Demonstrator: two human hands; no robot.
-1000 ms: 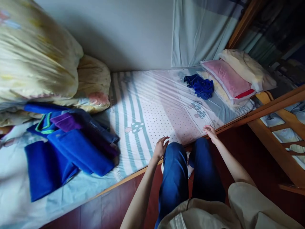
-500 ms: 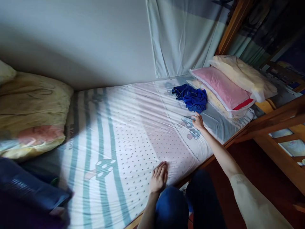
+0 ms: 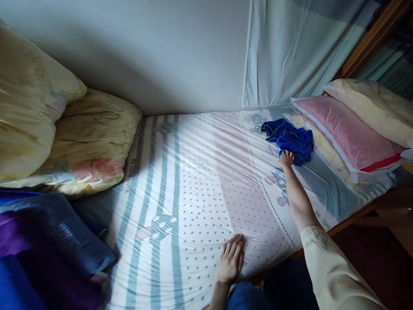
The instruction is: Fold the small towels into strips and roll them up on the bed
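Note:
A crumpled blue cloth (image 3: pixel 288 137) lies on the striped and dotted bed sheet (image 3: pixel 193 172), near the pillows at the right. My right hand (image 3: pixel 285 158) reaches across the bed and its fingers close on the cloth's near edge. My left hand (image 3: pixel 230 259) lies flat on the sheet by the bed's front edge, fingers stretched out, holding nothing.
A pink pillow (image 3: pixel 348 133) and a cream pillow (image 3: pixel 371 110) are stacked at the right. Yellow bedding (image 3: pixel 64 133) is piled at the left, with folded blue and purple clothes (image 3: pixel 41 249) below it. A wall (image 3: pixel 145 56) runs behind the bed. A wooden bed frame (image 3: pixel 371 38) stands at the right.
My right hand has reached from the bed's front edge across to the blue cloth and now grips it. My left hand has settled flat on the sheet. The view has shifted.

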